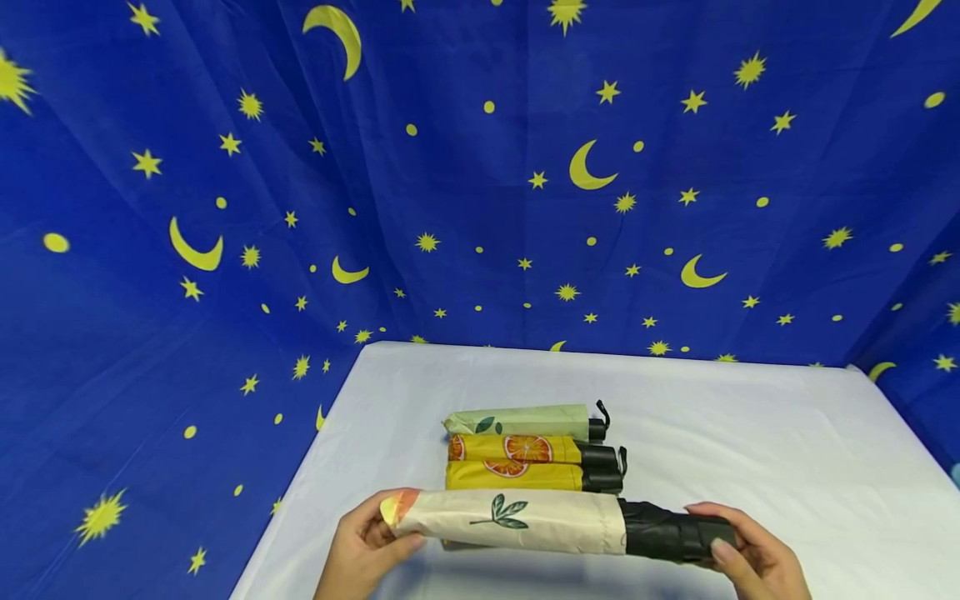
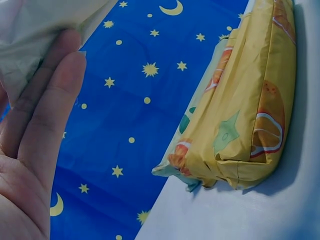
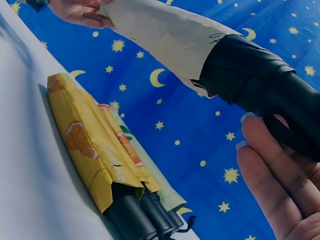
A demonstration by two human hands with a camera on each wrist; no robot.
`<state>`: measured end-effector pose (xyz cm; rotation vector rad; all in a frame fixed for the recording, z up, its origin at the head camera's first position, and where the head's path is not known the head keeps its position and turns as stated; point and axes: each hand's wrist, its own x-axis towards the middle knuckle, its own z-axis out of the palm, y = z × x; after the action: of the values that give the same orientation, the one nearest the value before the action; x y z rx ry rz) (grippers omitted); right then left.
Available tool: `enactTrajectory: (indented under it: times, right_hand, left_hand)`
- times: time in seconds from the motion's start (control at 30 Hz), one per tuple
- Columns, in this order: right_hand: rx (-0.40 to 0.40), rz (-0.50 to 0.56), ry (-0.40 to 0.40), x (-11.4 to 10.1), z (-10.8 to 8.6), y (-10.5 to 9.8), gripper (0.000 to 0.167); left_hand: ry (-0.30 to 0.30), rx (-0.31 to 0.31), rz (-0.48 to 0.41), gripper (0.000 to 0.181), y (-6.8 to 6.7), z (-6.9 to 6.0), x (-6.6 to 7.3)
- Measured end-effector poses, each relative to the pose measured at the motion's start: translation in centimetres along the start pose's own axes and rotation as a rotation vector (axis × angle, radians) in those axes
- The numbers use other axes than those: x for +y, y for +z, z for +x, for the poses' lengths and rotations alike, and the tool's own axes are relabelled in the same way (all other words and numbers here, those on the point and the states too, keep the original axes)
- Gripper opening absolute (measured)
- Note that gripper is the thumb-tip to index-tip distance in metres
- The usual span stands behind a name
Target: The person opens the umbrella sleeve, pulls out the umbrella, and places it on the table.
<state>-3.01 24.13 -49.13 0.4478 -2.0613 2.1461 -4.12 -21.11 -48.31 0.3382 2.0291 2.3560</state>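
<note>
A folded umbrella (image 1: pixel 562 525) in a cream sleeve with a leaf print is held level above the table by both hands. My left hand (image 1: pixel 366 546) pinches the sleeve's closed end, where a red and yellow patch shows. At the other end my right hand (image 1: pixel 761 554) grips the black handle (image 3: pixel 300 107), which sticks out of the sleeve with dark folded cloth. Behind it lie yellow umbrellas (image 1: pixel 513 477) with orange-slice prints and a pale green umbrella (image 1: pixel 525 419), side by side, black handles to the right. The cream umbrella hides part of the table below it.
A white cloth covers the table (image 1: pixel 750 433). Blue curtains (image 1: pixel 480 200) with yellow moons and stars hang behind and at both sides. Short black straps (image 1: pixel 602 411) stick up from handles of the lying umbrellas.
</note>
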Motion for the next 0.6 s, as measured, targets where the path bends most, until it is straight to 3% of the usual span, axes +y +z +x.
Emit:
enactTrajectory:
  times: [0.33,0.6]
  right_hand:
    - [-0.006,-0.055,0.033,-0.68,0.13,-0.08,0.032]
    - [-0.034,-0.009,-0.006,-0.48,-0.11,-0.63,0.04]
  left_hand:
    - [0.03,0.013,0.019,0.041,-0.58,-0.01,0.04]
    - [0.033,0.002,-0.019,0.043,-1.02,-0.21,-0.05]
